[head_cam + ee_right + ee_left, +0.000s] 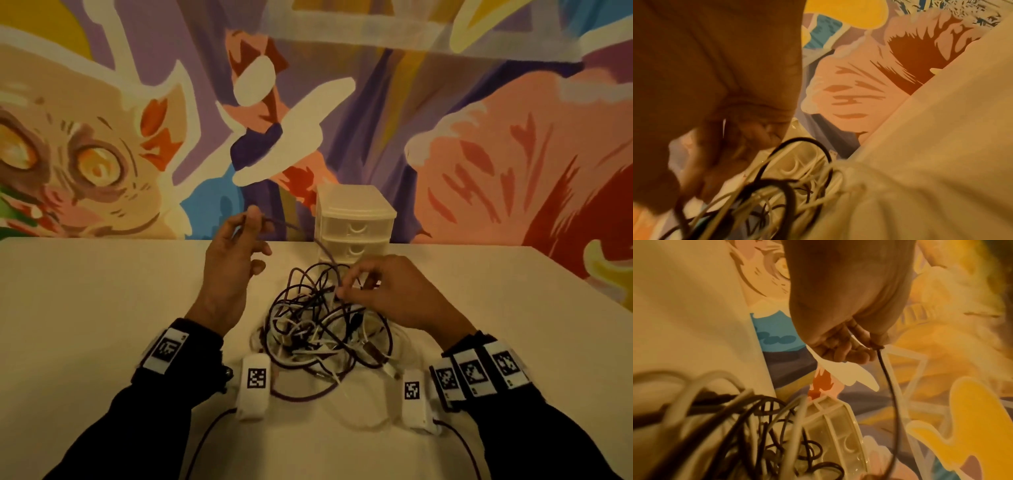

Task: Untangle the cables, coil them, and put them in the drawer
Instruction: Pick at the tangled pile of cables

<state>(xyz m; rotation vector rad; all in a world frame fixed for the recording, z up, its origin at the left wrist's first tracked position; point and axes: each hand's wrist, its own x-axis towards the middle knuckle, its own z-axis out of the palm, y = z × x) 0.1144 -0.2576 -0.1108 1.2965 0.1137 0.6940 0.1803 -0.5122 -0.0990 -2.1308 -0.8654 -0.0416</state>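
Observation:
A tangle of dark and white cables (325, 329) lies on the white table (102, 291) in front of me. My left hand (239, 236) is raised left of the pile and pinches a dark cable (294, 228) that arcs down into the tangle; the left wrist view shows the dark cable (888, 378) hanging from the fingertips (875, 344). My right hand (363, 284) sits on the pile's far right side with fingers curled into the strands; which strand it grips is unclear. A small white drawer unit (354, 219) stands behind the pile, drawers closed.
The painted wall (479, 137) rises right behind the table. Bare table surface lies left and right of the pile. The table's right edge (589, 274) slants away at the right. Tagged white bands (255, 390) are on both wrists.

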